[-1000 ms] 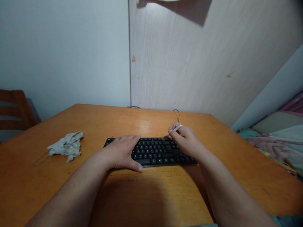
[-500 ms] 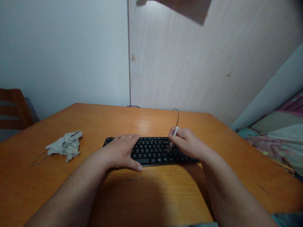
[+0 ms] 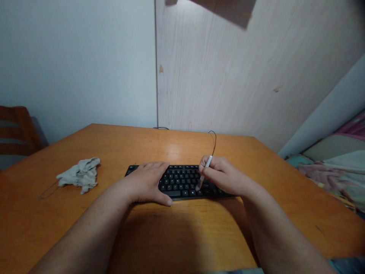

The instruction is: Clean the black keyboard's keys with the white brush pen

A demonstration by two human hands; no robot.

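Observation:
A black keyboard lies flat on the wooden table. My left hand rests over its left part, fingers stretched out flat and thumb along the front edge, covering the keys beneath. In a closed grip, my right hand holds a small brush with a white handle. The brush slants down to the left, its pale tip touching or just over the keys right of the space bar. My right hand and its shadow hide much of the keyboard's right end.
A crumpled grey cloth lies on the table at the left. Behind the keyboard a thin black cable curls up. A wooden chair stands at the far left, the wall is behind the table, and bedding is at the right.
My right hand has moved the brush slightly left and toward me, its tip now nearer the keyboard's front row. My left hand stays in place.

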